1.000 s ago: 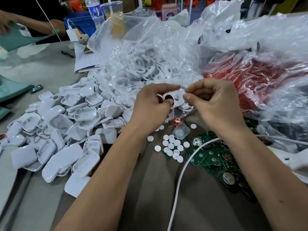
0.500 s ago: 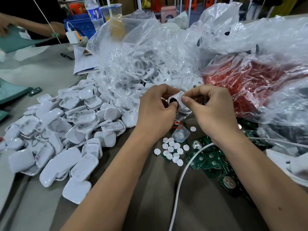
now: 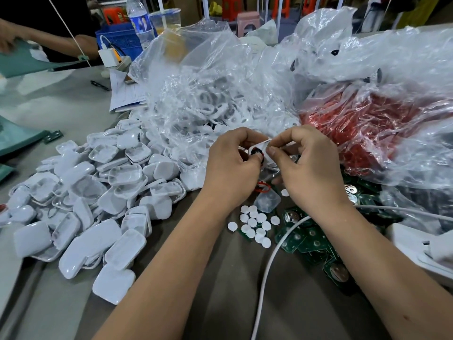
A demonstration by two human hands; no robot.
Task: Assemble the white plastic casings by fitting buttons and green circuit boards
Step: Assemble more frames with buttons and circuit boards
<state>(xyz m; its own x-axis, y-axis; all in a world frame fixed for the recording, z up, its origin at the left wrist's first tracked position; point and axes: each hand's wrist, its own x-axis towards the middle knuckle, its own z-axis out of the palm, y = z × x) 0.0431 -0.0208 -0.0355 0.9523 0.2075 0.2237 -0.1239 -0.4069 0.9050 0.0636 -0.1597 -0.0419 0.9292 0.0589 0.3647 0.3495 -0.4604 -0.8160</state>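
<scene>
My left hand [image 3: 230,165] grips a white casing [image 3: 263,149] with a dark round hole, thumb at the hole. My right hand [image 3: 308,165] pinches the same casing from the right with thumb and forefinger. Both hands are raised just above the table in front of the plastic bags. Below them lie several small white round buttons [image 3: 255,225] and a spread of green circuit boards [image 3: 308,241]. A large pile of white casings [image 3: 98,192] covers the table to the left.
A clear bag of white parts [image 3: 208,94] and a bag with red parts [image 3: 382,128] rise behind the hands. A white cable [image 3: 267,273] runs across the grey table. A white device [image 3: 424,249] sits at right. Another person's arm [image 3: 49,42] is at far left.
Both hands have stayed together on the casing and shifted slightly; the right fingers now pinch its right edge more closely. The head view drifted a little.
</scene>
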